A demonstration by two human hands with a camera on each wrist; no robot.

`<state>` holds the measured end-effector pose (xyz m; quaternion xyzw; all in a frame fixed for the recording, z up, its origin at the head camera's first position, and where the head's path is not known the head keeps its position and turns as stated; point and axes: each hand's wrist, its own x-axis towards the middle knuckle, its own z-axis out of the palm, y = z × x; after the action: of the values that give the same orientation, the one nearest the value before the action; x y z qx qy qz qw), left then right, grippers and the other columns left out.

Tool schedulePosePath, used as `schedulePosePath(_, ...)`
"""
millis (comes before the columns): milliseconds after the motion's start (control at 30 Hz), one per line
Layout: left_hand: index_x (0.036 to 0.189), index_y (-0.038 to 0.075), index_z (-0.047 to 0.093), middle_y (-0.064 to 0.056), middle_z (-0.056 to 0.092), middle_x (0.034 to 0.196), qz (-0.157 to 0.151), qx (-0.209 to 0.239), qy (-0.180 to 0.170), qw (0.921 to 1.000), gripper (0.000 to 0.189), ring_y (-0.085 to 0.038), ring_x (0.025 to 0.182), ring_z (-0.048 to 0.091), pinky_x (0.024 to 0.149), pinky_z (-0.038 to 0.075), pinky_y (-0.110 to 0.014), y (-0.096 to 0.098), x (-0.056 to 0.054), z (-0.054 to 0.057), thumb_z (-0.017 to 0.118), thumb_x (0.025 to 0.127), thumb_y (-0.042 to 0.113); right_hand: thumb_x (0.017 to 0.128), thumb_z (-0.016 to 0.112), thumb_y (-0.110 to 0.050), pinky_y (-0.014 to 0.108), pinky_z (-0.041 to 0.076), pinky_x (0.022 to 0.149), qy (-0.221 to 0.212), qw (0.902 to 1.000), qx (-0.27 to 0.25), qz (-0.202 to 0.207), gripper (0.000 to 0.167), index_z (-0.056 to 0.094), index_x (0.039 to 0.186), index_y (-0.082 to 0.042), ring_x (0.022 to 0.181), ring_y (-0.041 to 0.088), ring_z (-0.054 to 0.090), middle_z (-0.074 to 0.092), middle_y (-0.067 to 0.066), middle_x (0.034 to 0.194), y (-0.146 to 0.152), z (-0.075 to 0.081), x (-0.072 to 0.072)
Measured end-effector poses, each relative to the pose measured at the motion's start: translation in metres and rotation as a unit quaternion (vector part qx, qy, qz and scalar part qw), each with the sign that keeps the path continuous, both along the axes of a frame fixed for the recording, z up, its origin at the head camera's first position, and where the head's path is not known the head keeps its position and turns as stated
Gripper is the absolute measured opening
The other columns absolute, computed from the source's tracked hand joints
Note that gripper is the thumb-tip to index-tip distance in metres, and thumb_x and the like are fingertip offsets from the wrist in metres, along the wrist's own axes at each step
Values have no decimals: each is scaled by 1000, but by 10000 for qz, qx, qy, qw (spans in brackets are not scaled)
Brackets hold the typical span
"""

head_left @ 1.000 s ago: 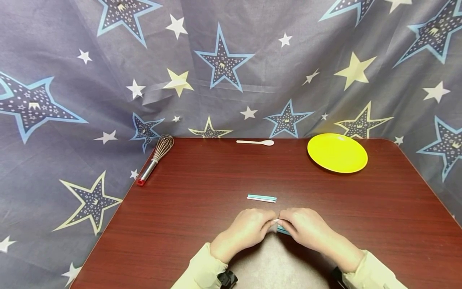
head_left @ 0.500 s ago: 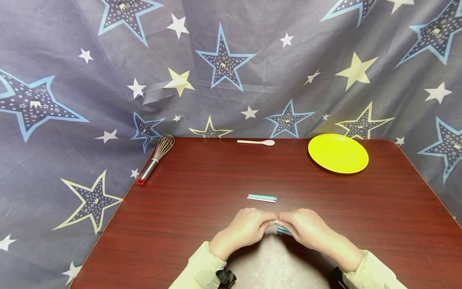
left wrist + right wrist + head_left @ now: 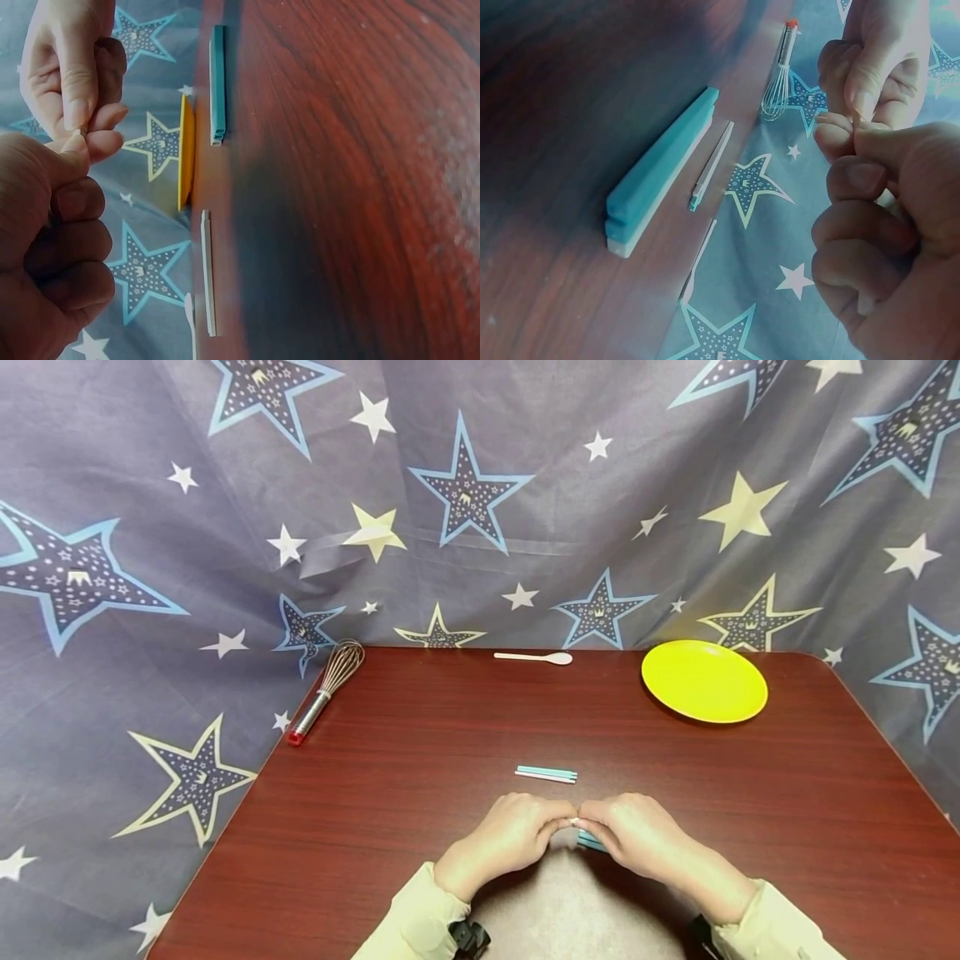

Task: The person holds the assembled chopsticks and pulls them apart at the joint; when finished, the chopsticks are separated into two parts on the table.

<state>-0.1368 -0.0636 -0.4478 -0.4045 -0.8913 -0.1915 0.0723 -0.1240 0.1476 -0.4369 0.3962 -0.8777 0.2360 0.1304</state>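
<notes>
My left hand [image 3: 506, 839] and right hand [image 3: 637, 835] meet above the table, fingertips touching. Between them both hands pinch a small whitish thing [image 3: 575, 821], mostly hidden by thumbs and forefingers; its kind cannot be told. In the left wrist view the other fingers of the left hand [image 3: 56, 240] are curled in; in the right wrist view those of the right hand [image 3: 885, 232] are too. A teal and white stack of sticks [image 3: 660, 172] lies beneath the right hand, partly covered in the head view. Beyond the hands lies another pair of teal and white sticks [image 3: 546, 774].
A whisk [image 3: 326, 692] lies along the left edge of the dark red table [image 3: 420, 718]. At the back lie a white spoon [image 3: 534, 657] and, farther right, a yellow plate [image 3: 703, 682]. A star-patterned cloth [image 3: 495, 577] hangs behind the table.
The hands stay pinched together in nearly the same place, with only slight finger movement. The whole head view has shifted a little; the things on the table lie as before.
</notes>
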Motion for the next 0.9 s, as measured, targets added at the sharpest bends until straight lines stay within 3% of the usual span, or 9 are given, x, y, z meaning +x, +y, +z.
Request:
schedulePosePath(267, 87, 23, 61, 14, 51, 68, 105, -76, -201, 9997, 18, -6, 59, 48, 52, 40, -26, 3, 2, 0, 53, 98, 34, 89, 68, -19, 21, 32, 48, 40, 9996, 228, -160, 32, 45, 68, -23, 52, 1, 31, 31, -17, 58, -1, 0, 0)
schedulePosePath(400, 83, 20, 57, 12, 50, 67, 150, -168, -121, 9997, 20, -7, 60, 50, 53, 41, -26, 4, 4, -1, 54, 97, 33, 90, 68, -20, 22, 33, 48, -40, 9991, 341, -250, 31, 46, 69, -22, 52, 1, 32, 33, -17, 58, -3, -1, 2)
schedulePosePath(900, 85, 20, 66, 12, 51, 68, 45, 136, -49, 9999, 14, -5, 61, 47, 52, 41, -25, 4, 1, 0, 58, 95, 24, 88, 69, -16, 21, 34, 48, 129, 9998, 132, -117, 30, 48, 68, -23, 53, 0, 34, 34, -18, 59, 1, -5, -2)
